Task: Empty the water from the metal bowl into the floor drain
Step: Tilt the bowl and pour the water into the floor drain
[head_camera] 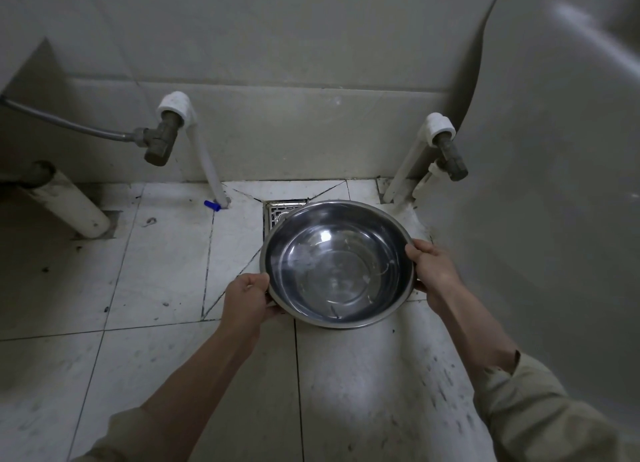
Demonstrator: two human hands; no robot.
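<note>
I hold a round metal bowl [337, 264] above the tiled floor, roughly level, with clear water in its bottom. My left hand [247, 300] grips the bowl's near-left rim. My right hand [434, 271] grips the right rim. The square metal floor drain [278, 212] lies by the wall, just beyond the bowl. The bowl's far edge hides most of the drain, leaving only the grate's left and top part in sight.
A white pipe with a brass valve [162, 139] and a grey hose stands left of the drain. Another valve [450, 158] sits on the right. A large white fixture [554, 184] fills the right side. A thick white pipe [69, 202] enters the floor at far left.
</note>
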